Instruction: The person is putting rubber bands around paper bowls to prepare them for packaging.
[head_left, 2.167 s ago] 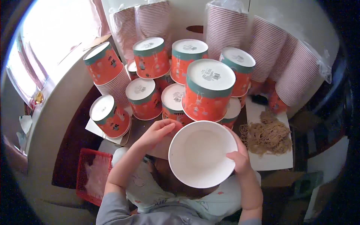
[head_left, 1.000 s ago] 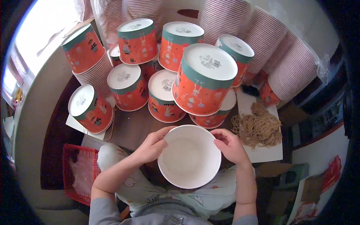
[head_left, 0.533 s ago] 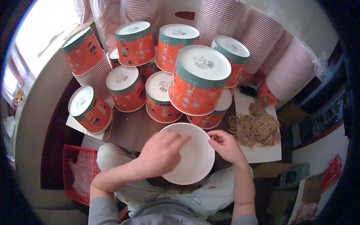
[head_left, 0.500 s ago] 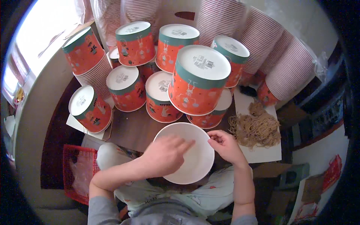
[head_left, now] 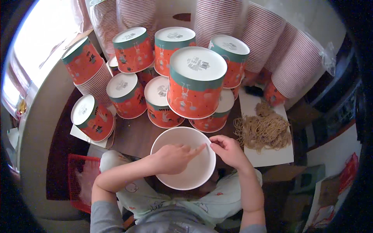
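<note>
An upright paper bucket [head_left: 190, 174] with a white inside and rim stands in front of me, its mouth facing up. My left hand [head_left: 173, 159] reaches over its mouth, index finger stretched toward the inner wall at the right rim, other fingers curled. I see nothing held in it; its thumb is hidden. At that same right rim, my right hand [head_left: 229, 151] pinches the edge with thumb and fingers. Whether something small lies between those fingertips is hidden. Beyond the bucket, several orange paper buckets [head_left: 194, 97] with green bands stand upside down, some stacked on others.
Right of the bucket, a tangled heap of brown cord [head_left: 266, 128] lies on a white board [head_left: 268, 157]. Tall plastic-wrapped stacks of buckets [head_left: 297, 64] line the back. A red plastic basket [head_left: 77, 186] stands low at the left, beside my knee.
My left index finger has moved to the right, up to the inner wall by my right hand. The right hand still pinches the rim. The whole view has shifted slightly.
</note>
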Demonstrator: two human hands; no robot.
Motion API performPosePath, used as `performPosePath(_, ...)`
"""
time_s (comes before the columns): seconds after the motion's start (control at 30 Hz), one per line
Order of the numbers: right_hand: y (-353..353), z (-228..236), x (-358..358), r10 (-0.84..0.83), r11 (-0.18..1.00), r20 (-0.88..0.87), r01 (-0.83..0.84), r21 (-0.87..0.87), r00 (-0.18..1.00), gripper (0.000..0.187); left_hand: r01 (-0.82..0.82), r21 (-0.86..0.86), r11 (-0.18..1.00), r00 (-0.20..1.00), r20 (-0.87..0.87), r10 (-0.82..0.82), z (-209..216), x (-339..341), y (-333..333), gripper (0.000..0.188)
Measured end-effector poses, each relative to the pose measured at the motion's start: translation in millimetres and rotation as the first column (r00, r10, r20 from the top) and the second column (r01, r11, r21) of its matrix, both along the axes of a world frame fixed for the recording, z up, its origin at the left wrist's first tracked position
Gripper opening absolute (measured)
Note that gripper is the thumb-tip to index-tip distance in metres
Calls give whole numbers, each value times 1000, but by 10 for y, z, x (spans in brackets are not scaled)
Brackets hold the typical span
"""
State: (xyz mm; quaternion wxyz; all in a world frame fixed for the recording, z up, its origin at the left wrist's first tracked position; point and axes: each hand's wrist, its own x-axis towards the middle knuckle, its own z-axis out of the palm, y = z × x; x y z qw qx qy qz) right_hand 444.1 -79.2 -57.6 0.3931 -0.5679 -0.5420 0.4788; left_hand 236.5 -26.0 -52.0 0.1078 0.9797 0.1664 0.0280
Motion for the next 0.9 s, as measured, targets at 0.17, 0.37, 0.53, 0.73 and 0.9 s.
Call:
performPosePath(0.17, 15, 17, 3, -3, 999, 38, 1, 44, 999, 22, -12, 5, 1000, 1000, -11, 12, 44, 3, -4, 68)
performPosePath(0.37, 8, 77, -12, 38, 999, 6, -38, -37, 999, 19, -8, -35, 999, 1000, 3, 8, 64, -5, -14, 68)
performPosePath(0.53, 56, -84, 34, 20, 998, -35, -18, 67, 999, 17, -9, -48, 999, 1000, 30, 11, 42, -4, 5, 68)
performPosePath(0.73, 55, 18, -6, -13, 999, 144, 6, 54, 990, 14, -59, -115, 992, 996, -79, 50, 148, 3, 13, 66)
performPosePath(0.9, 59, 64, 0, -51, 974, 329, -25, 223, 943, 12, -51, -112, 992, 998, -44, 46, 141, 0, 17, 67)
